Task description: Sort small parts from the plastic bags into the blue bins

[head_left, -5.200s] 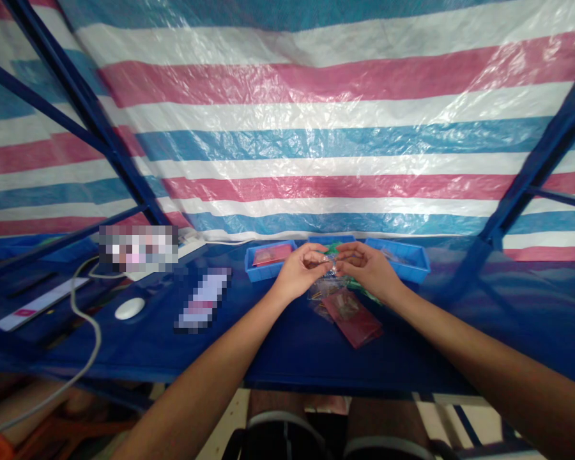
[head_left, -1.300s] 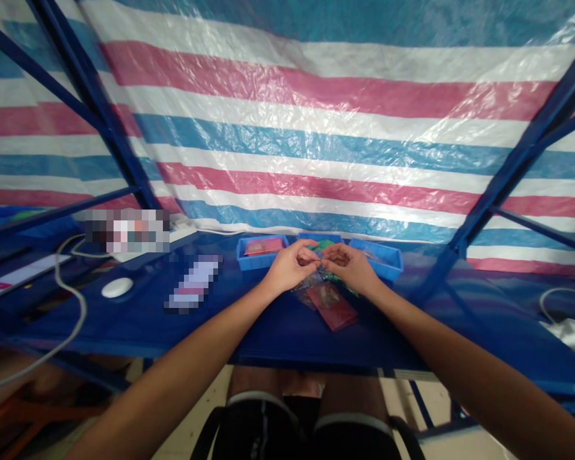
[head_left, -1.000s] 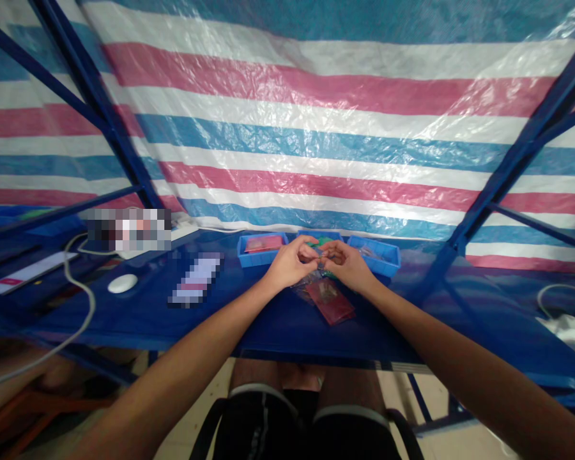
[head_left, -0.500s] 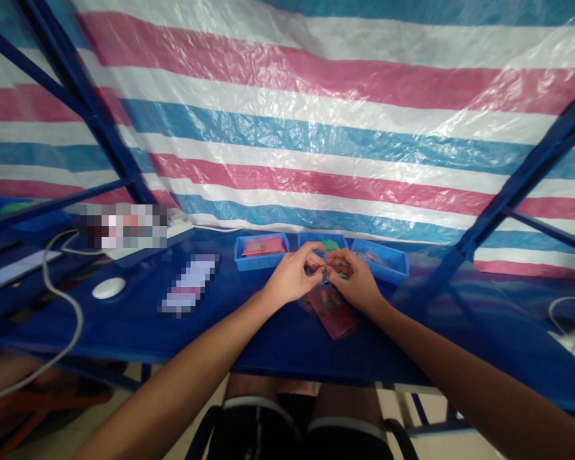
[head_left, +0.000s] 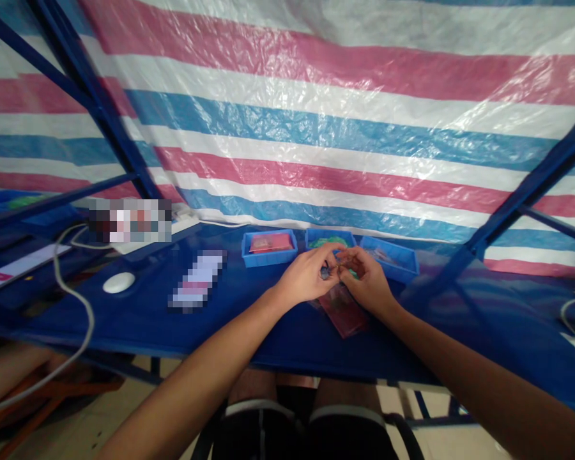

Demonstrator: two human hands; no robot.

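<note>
My left hand and my right hand meet fingertip to fingertip over the table, both closed in a pinch. A tiny item sits between the fingertips, too small to name. Something small and dark bluish shows inside the curl of my left fingers. Below the hands lies a flat red packet with a clear, shiny surface, its upper end partly covered by them. Just behind the hands, a blue tray holds green pieces; my fingers hide part of it.
Another blue tray with red packets stands left, and a third blue tray with clear bags right. A white rounded object, a cable and a blurred-out flat item lie left on the blue table.
The view has shifted slightly, so the table things appear farther right. My fingers have changed their grip a little; the hands stay together above the red packet.
</note>
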